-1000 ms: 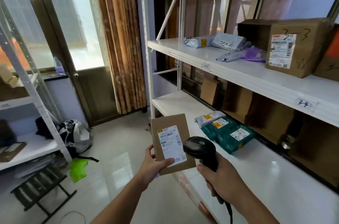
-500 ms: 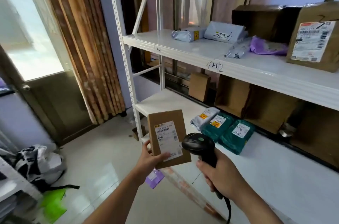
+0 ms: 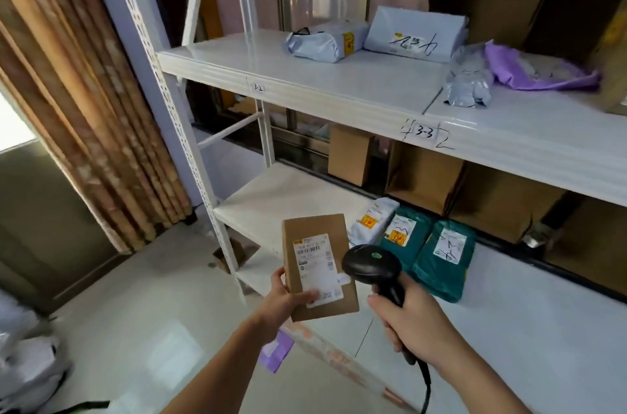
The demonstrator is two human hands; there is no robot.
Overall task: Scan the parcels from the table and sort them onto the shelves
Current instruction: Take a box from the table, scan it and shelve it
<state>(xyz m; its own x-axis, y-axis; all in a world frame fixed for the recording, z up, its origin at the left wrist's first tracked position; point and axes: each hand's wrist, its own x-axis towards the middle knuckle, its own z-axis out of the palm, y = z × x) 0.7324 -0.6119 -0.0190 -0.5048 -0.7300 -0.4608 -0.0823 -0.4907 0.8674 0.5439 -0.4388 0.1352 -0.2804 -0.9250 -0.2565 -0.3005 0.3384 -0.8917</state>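
My left hand (image 3: 283, 303) holds a flat brown cardboard parcel (image 3: 317, 264) upright, its white shipping label facing me. To its right, my right hand (image 3: 412, 325) grips a black barcode scanner (image 3: 371, 264) by the handle, with the head beside the parcel's label. Both are in front of a white metal shelf unit. The upper shelf (image 3: 305, 74) carries tags reading 3-2 and 3-3. The lower shelf (image 3: 281, 199) lies just behind the parcel.
Grey mailers (image 3: 325, 40), a purple bag (image 3: 536, 70) and big cartons (image 3: 492, 2) lie on the upper shelf. Two green bags (image 3: 441, 261), a white bag (image 3: 369, 220) and brown boxes (image 3: 349, 155) sit on the lower one. A curtain (image 3: 84, 108) hangs at left. A purple packet (image 3: 276, 351) lies on the floor.
The view has swung right and closer to the shelf unit; the door and left rack have left the frame. Both hands keep the parcel and scanner in the same grip.
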